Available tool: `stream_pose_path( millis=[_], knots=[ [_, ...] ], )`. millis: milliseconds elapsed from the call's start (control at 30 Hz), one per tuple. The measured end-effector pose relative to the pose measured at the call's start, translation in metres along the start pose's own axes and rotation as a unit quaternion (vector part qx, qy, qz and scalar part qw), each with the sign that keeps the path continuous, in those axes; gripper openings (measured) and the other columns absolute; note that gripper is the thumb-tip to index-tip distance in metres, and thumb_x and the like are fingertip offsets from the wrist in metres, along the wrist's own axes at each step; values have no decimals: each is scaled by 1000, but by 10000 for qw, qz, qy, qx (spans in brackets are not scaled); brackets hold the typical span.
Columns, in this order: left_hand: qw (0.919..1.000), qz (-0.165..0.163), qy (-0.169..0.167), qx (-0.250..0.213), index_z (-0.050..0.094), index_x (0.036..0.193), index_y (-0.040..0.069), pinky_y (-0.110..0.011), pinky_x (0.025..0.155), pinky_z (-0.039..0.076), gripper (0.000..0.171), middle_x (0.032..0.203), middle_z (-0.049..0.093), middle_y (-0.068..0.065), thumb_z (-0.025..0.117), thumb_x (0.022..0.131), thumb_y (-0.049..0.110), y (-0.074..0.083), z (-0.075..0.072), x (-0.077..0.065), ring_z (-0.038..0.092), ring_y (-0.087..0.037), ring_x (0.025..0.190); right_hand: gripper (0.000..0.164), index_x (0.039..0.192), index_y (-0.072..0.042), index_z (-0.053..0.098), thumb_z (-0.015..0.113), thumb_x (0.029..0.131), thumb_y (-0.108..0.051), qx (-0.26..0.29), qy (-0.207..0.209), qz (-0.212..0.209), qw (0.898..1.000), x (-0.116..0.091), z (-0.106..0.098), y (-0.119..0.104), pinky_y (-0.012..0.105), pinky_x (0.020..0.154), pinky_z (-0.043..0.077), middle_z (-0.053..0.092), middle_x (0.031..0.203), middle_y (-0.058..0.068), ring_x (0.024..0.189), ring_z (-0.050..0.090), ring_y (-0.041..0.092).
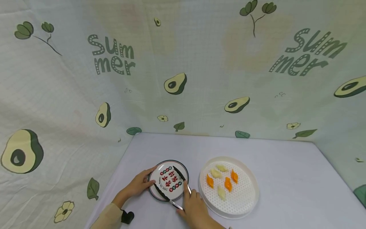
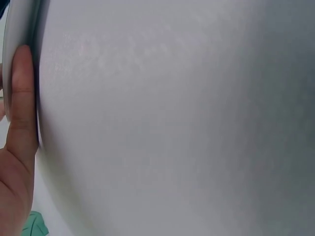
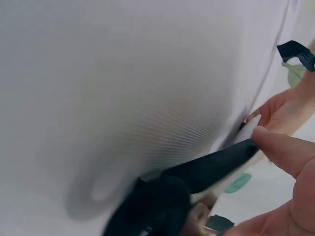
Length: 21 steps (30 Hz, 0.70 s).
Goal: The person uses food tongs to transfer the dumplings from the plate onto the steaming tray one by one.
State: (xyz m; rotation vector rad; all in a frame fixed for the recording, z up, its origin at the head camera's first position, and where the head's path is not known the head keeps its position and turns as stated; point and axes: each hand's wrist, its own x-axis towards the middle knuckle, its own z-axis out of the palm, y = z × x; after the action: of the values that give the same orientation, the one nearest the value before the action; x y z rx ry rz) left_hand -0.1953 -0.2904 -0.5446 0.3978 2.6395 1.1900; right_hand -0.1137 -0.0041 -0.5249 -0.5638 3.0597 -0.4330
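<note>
At the left of the table in the head view is a round white plate (image 1: 164, 163) with a dark rim line and red characters. My left hand (image 1: 139, 183) holds its left edge, thumb over the rim; in the left wrist view a finger of the left hand (image 2: 20, 113) lies along the plate's side. My right hand (image 1: 195, 205) grips tongs (image 1: 163, 193) with silver handles and dark tips. The tong arms are spread apart over the plate, with no food between them. Food pieces are absent from the visible plate surface.
Right of the plate stands a round white tray (image 1: 244, 192) with a dimpled floor. Several small dumpling-like pieces lie on it: orange ones (image 1: 228, 184) and pale ones (image 1: 215, 173). A white cloth covers the table (image 1: 286, 178); a patterned curtain (image 1: 200, 47) hangs behind.
</note>
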Motion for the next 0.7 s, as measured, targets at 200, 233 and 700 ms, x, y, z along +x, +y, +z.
stream_pose_path(
  millis=[200, 233, 700],
  knots=[
    [9996, 47, -212, -188, 33, 155, 8, -25, 56, 44, 66, 64, 57, 2, 64, 99, 22, 3, -4, 0, 55, -10, 56, 102, 149, 4, 37, 76, 78, -58, -389, 200, -154, 9989, -2, -10, -2, 42, 73, 48, 50, 96, 18, 87, 52, 30],
    [9995, 24, -239, -216, 33, 156, 7, -25, 56, 45, 66, 66, 57, 2, 64, 99, 22, 4, -5, -1, 56, -11, 57, 102, 149, 3, 38, 76, 78, -58, -453, 248, -191, 9985, -2, -13, -2, 42, 73, 48, 50, 96, 18, 87, 51, 29],
    [9988, -64, 93, 480, 42, 149, 1, -27, 65, 44, 56, 105, 54, -10, 61, 101, 22, 17, -13, -4, 59, -11, 67, 81, 143, 8, 47, 70, 89, -49, -298, 945, -815, 9917, -7, -82, 20, 44, 84, 47, 54, 111, 21, 98, 51, 33]
  ],
)
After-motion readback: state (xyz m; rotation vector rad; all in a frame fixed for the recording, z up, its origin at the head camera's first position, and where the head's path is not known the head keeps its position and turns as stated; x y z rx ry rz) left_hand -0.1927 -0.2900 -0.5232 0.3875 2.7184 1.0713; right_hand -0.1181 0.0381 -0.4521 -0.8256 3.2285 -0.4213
